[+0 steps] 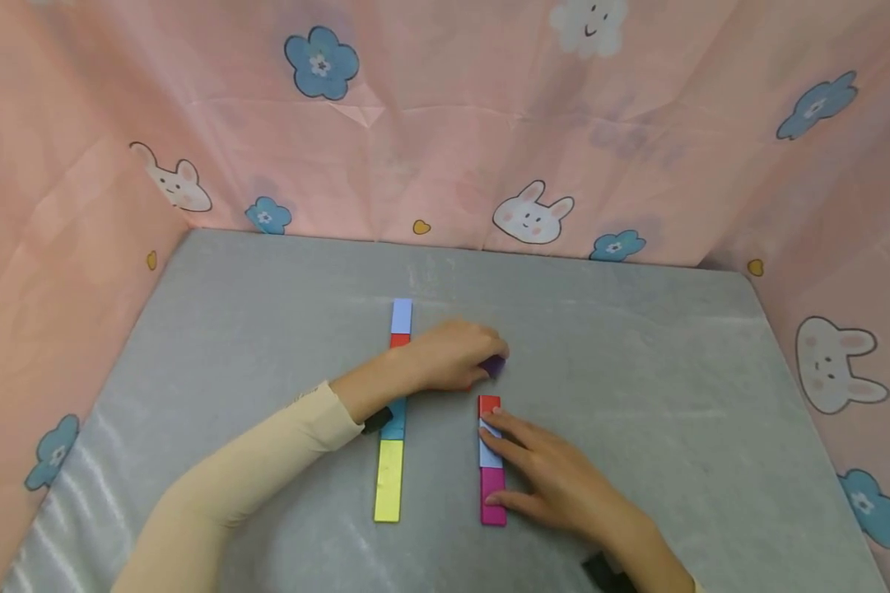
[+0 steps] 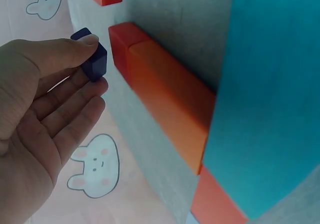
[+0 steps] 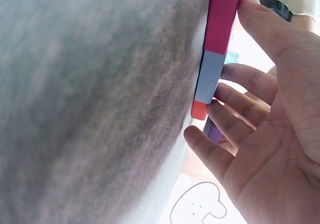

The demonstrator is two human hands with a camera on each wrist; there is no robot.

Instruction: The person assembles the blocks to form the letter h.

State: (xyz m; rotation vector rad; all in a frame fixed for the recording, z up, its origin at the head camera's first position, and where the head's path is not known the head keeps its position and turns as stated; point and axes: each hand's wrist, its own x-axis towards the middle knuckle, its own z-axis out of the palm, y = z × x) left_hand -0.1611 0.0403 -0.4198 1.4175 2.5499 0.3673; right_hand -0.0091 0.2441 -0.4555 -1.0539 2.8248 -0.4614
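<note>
My left hand [image 1: 452, 354] pinches a small dark purple block [image 2: 98, 63] between thumb and fingers, held just off the grey surface. Beneath that wrist runs a column of flat blocks: light blue [image 1: 403, 316], red [image 1: 399, 339], teal [image 1: 393, 427] and yellow [image 1: 389, 482]. An orange block [image 2: 170, 101] juts sideways from this column, ending in a red block [image 2: 121, 48]. To the right, a shorter column has red [image 1: 490, 403], light blue [image 1: 491, 455] and magenta [image 1: 493, 479] blocks. My right hand [image 1: 563, 482] lies along its right side, fingers and thumb extended, touching the blocks.
A grey cloth-covered table [image 1: 637, 354] lies under everything. Pink curtain [image 1: 430, 148] with rabbits and blue flowers stands along its back and both sides. Dark bands sit on both wrists.
</note>
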